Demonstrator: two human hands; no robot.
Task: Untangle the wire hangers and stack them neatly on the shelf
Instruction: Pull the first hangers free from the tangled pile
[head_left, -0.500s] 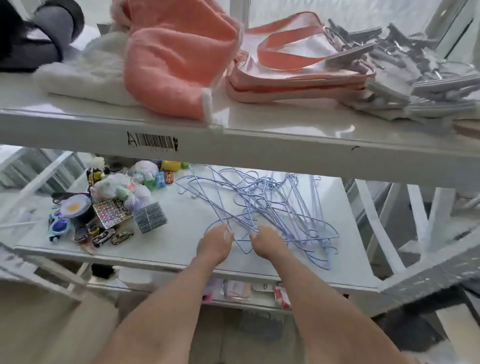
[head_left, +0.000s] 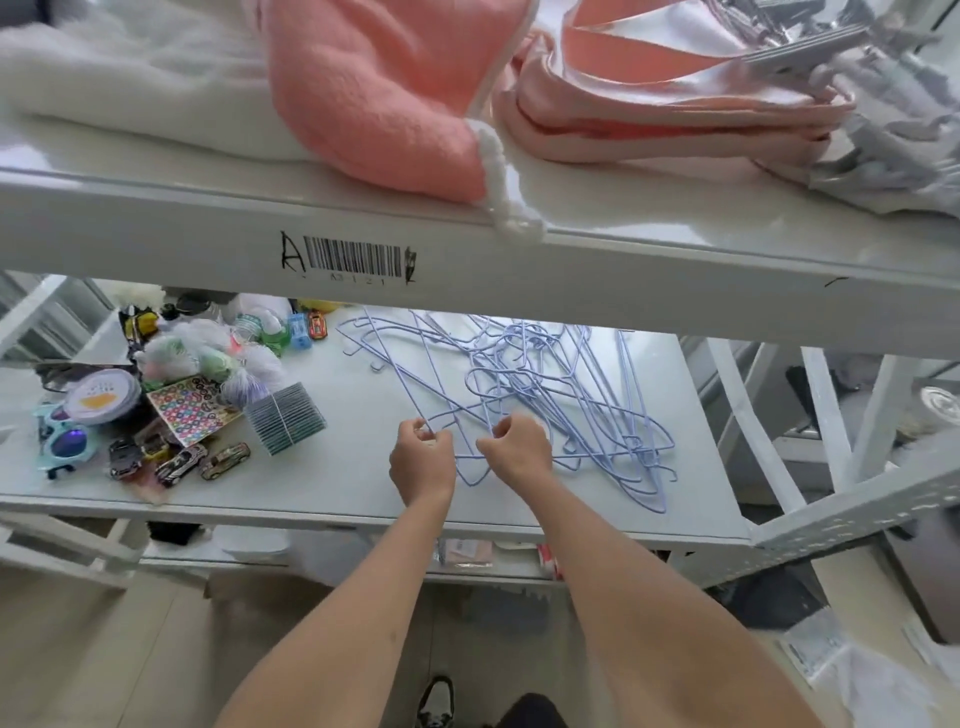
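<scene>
Two hands, left hand (head_left: 422, 460) and right hand (head_left: 515, 450); one tangled hanger pile (head_left: 545, 395), too knotted to count; four toy cars (head_left: 179, 460); one pair of sunglasses (head_left: 65, 441).

The tangled hangers (head_left: 545, 395) lie on the right part of the lower shelf (head_left: 337, 483); toy cars (head_left: 182, 460) lie left, and folded clothes (head_left: 374, 93) lie on the shelf above.

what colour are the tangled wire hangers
Pale lilac-blue; the wire hangers show best in the head view.
</scene>
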